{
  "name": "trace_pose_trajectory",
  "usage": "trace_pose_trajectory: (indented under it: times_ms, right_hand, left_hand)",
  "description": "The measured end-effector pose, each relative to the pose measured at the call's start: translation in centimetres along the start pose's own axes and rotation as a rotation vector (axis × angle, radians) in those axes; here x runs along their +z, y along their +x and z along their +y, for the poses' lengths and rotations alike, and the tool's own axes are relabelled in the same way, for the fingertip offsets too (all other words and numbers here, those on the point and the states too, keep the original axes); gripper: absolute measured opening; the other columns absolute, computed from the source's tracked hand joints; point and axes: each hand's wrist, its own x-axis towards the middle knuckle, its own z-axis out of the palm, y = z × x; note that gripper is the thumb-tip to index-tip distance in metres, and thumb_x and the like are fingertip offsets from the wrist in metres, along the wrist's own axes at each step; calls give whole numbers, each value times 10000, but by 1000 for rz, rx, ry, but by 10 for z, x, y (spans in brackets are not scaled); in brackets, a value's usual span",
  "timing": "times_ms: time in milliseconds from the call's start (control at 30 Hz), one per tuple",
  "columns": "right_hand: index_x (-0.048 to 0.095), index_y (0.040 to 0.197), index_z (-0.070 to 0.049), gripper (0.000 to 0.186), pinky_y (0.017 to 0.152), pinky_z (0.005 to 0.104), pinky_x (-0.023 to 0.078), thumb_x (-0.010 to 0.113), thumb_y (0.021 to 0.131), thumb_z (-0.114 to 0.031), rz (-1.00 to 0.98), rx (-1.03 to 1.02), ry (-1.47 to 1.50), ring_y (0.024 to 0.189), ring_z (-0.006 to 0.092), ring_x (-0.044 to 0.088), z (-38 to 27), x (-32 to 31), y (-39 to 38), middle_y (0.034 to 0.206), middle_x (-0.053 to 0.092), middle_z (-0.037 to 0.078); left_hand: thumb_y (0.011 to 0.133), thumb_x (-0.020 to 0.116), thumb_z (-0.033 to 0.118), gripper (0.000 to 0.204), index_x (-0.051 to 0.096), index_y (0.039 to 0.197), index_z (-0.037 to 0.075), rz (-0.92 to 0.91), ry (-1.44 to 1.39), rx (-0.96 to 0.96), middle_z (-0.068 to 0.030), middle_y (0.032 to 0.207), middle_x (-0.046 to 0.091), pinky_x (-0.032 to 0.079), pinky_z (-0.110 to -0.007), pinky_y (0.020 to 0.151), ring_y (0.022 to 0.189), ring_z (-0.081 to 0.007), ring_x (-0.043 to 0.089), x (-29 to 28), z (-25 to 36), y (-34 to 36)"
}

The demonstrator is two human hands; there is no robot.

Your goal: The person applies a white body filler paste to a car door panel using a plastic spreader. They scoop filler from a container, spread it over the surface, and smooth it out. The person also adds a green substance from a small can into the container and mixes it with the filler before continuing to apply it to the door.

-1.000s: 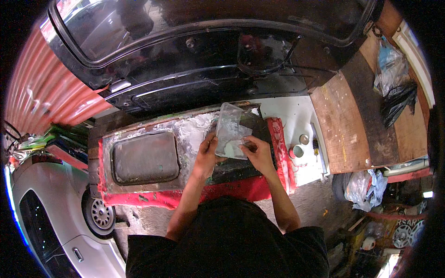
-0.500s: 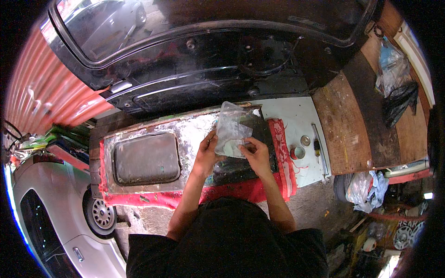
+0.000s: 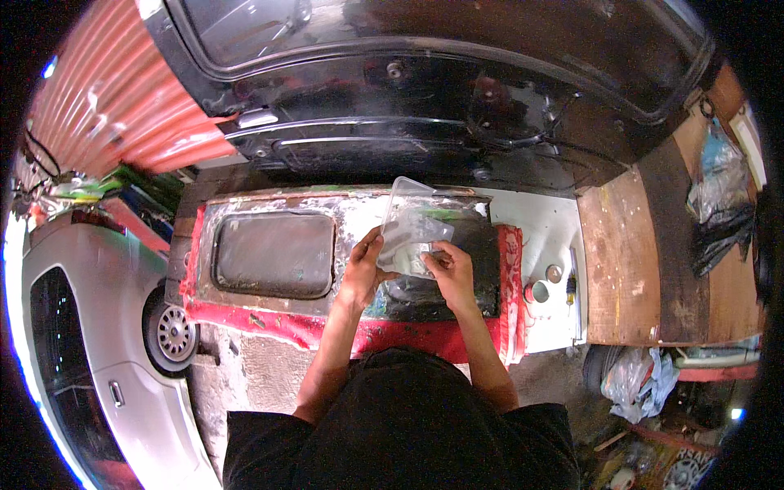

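Note:
My left hand (image 3: pixel 360 276) is closed on the left side of a clear plastic container (image 3: pixel 398 214), thumb and fingers along its edge. At the container's near right part, my right hand (image 3: pixel 452 274) pinches with thumb and fingertips. A translucent flat piece (image 3: pixel 441 232) shows beside those fingertips; whether it belongs to the container I cannot tell. Whitish matter shows through the plastic near my fingers. Both hands are above a worn vehicle panel (image 3: pixel 351 214), patched in white and black, with a rounded dark window (image 3: pixel 273 255) on its left. Red cloth (image 3: pixel 269 323) lies under the panel.
Right of the panel, a white surface (image 3: pixel 545 211) bears an open tin (image 3: pixel 536 291), a round lid (image 3: pixel 554 273) and a screwdriver-like tool (image 3: pixel 571 287). A black vehicle door (image 3: pixel 351 94) rises beyond. A silver car (image 3: pixel 122 343) stands left, wooden boards (image 3: pixel 629 253) right.
My view has shifted, so the panel and tin appear farther right and the black door lower. The container has tilted in my hands, which keep their grip.

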Motion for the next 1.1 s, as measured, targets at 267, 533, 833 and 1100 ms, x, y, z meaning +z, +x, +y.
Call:
trace_pose_trajectory:
  times_ms: [267,533,833,1100]
  right_hand:
    - [667,1094,14,257,655,254,501,769,888,-101,-101,32,156,757,95,638,0,28,-3,855,712,68]
    - [670,1054,15,185,551,234,427,750,897,-40,-185,33,172,647,63,570,-10,57,-19,788,681,34]
    - [673,1082,71,241,704,284,534,740,895,-65,-302,107,105,772,120,671,-5,49,-32,871,733,107]
    - [687,1076,38,206,724,282,536,732,899,-59,-423,122,144,796,124,675,-7,38,-44,881,733,111]
  left_hand:
    - [1063,458,243,513,349,1516,25,118,-56,71,-173,1380,582,629,-439,774,1124,-285,672,-12,-8,-21]
    - [1058,400,377,506,424,1477,95,207,-223,70,-109,1326,625,570,-404,844,1166,-250,639,-14,-28,-46]
    - [1068,398,386,594,263,1593,141,206,-315,136,-93,1437,524,513,-431,952,1254,-236,556,0,-51,-66]
    - [1070,385,298,551,245,1588,172,252,-313,197,-100,1476,494,558,-449,936,1260,-267,565,0,-69,-83]
